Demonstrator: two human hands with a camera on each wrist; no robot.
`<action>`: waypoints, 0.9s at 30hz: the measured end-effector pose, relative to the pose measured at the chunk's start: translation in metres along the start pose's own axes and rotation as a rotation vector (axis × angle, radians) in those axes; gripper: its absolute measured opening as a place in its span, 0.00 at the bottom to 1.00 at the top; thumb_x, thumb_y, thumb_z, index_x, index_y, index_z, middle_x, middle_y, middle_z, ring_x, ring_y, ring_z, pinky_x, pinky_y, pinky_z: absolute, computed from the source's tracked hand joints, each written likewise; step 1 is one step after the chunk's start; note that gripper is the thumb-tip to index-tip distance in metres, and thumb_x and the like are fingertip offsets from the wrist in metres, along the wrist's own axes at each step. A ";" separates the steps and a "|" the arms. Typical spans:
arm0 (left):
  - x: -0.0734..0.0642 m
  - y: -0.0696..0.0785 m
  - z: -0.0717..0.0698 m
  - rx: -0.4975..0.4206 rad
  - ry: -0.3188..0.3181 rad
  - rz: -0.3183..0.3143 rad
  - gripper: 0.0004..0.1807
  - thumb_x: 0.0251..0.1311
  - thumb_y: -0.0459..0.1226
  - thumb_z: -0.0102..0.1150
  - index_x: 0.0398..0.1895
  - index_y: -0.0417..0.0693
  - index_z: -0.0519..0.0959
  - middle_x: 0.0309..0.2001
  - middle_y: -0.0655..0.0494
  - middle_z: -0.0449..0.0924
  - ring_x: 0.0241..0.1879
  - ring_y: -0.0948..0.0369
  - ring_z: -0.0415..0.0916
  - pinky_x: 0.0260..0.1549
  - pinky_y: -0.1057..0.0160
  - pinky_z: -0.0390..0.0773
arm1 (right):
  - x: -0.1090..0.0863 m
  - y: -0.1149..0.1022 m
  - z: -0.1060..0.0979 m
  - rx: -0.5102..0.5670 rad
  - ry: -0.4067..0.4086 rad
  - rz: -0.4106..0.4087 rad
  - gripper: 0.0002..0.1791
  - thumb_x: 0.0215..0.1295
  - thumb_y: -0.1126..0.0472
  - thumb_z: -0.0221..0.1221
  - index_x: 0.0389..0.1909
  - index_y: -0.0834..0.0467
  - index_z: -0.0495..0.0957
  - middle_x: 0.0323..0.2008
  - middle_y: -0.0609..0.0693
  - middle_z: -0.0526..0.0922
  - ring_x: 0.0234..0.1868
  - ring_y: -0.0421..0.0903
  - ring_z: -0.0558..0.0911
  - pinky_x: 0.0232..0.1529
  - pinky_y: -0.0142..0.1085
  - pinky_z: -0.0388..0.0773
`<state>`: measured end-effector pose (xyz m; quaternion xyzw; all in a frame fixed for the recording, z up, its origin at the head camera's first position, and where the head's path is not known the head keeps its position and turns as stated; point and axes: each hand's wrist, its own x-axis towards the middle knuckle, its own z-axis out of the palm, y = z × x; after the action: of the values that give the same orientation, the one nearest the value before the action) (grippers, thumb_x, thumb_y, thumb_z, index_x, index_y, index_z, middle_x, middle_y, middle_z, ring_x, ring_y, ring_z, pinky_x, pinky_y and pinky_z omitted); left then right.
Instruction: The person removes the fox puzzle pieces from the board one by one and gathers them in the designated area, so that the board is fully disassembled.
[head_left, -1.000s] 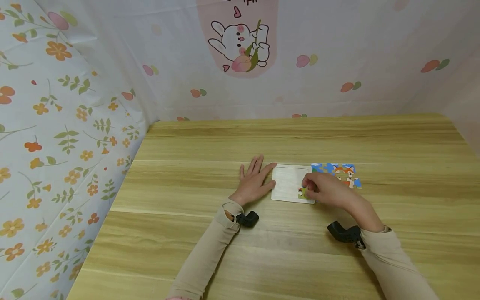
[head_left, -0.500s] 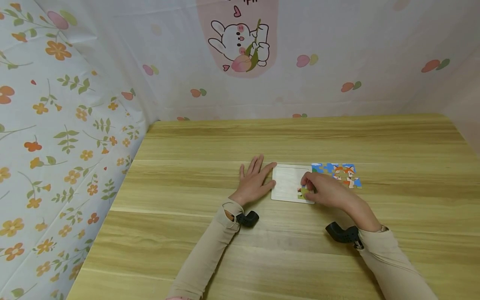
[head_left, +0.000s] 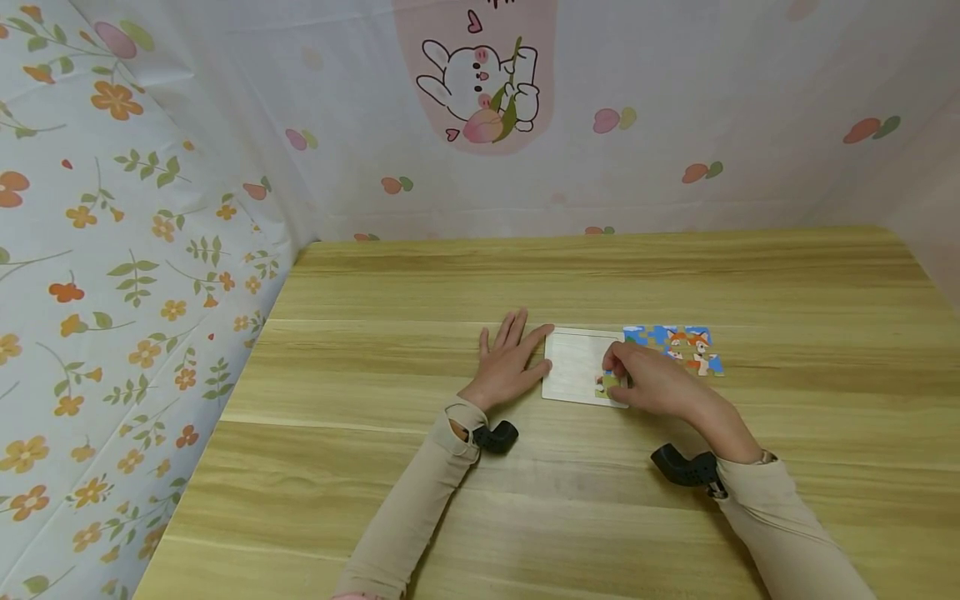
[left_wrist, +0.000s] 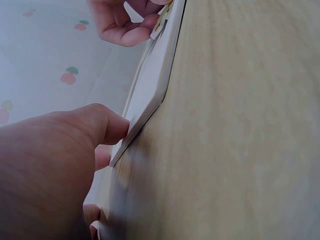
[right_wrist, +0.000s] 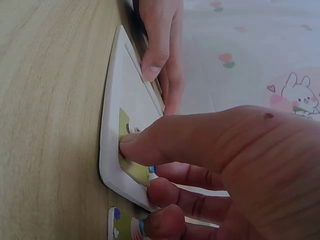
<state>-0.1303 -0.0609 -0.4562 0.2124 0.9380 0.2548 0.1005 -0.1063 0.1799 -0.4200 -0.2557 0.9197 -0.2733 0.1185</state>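
Note:
A white, shallow-rimmed puzzle board (head_left: 573, 367) lies flat on the table between my hands. My left hand (head_left: 504, 372) rests on the table with fingers spread, its thumb and index fingertip touching the board's left edge. At the board's near right corner, my right hand (head_left: 660, 379) pinches a green puzzle piece (right_wrist: 135, 171). Its thumb lies on the piece's face in the right wrist view, with the other fingers curled at the far end. In the left wrist view the green piece (left_wrist: 161, 22) looks slightly tilted. Fingers hide much of it in the head view.
Several puzzle pieces (head_left: 686, 340) with blue sky and an orange fox-like animal lie right of the board, partly behind my right hand. Another piece (right_wrist: 122, 225) shows beside the board. A patterned curtain (head_left: 645, 167) hangs behind the wood-grain table (head_left: 570, 508).
My right hand has shifted very slightly left with the green puzzle piece, and a little more of the piece shows. The left hand and the board have stayed in place.

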 end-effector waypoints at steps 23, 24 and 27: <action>0.000 0.000 -0.001 -0.010 0.000 0.010 0.29 0.67 0.50 0.43 0.71 0.62 0.56 0.73 0.49 0.36 0.71 0.56 0.27 0.61 0.41 0.27 | -0.001 -0.001 0.001 0.017 0.013 -0.008 0.16 0.53 0.61 0.67 0.35 0.61 0.68 0.27 0.48 0.70 0.24 0.41 0.67 0.25 0.34 0.65; 0.000 0.000 -0.001 -0.010 0.001 0.012 0.29 0.67 0.50 0.43 0.71 0.62 0.56 0.73 0.49 0.36 0.71 0.56 0.27 0.61 0.41 0.27 | -0.001 -0.001 0.001 0.016 0.015 -0.011 0.16 0.54 0.61 0.66 0.35 0.61 0.68 0.27 0.48 0.70 0.24 0.41 0.67 0.25 0.34 0.65; -0.001 0.000 -0.001 -0.008 0.002 0.014 0.29 0.67 0.50 0.43 0.71 0.62 0.56 0.73 0.49 0.36 0.71 0.56 0.27 0.61 0.41 0.28 | -0.002 -0.003 0.001 0.014 0.019 -0.011 0.14 0.55 0.61 0.65 0.35 0.60 0.68 0.26 0.48 0.70 0.24 0.41 0.67 0.26 0.34 0.65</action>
<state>-0.1301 -0.0616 -0.4557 0.2182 0.9355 0.2596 0.0987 -0.1035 0.1787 -0.4189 -0.2573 0.9174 -0.2831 0.1100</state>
